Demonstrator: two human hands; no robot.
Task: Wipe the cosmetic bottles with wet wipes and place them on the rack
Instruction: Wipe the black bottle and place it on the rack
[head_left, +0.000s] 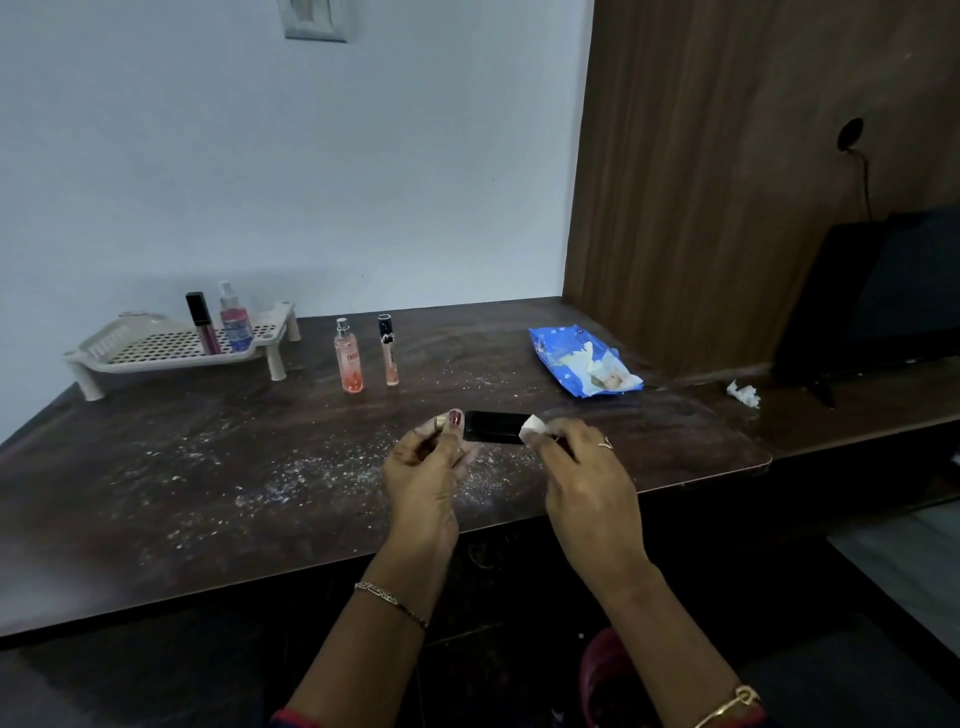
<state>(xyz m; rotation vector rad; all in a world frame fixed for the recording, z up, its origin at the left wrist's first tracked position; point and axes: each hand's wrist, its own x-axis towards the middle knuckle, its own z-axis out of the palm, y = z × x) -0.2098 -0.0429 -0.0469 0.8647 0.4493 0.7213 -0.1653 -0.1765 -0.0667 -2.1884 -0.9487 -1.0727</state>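
Gripping a black bottle (493, 427) by its gold-trimmed end in the curled fingers of the left hand (426, 457), level over the dusty dark table (208, 467). Pinching a small white wet wipe (532, 427) against the bottle's opposite end with the right hand (576, 467), so spanning the gap between both hands. Farther back, upright and side by side on the table: an orange-pink spray bottle (348, 358) lettered "EN", the rest illegible, and a slim black-capped tube (388, 351) with blurred markings. Standing on the beige perforated rack (156, 345) at far left: a dark-capped gloss tube (201, 322) and a pink spray bottle with a blue label (235, 319), too blurred to read. Off to the right, lying flat, a blue wipes packet (582, 361), print unreadable.
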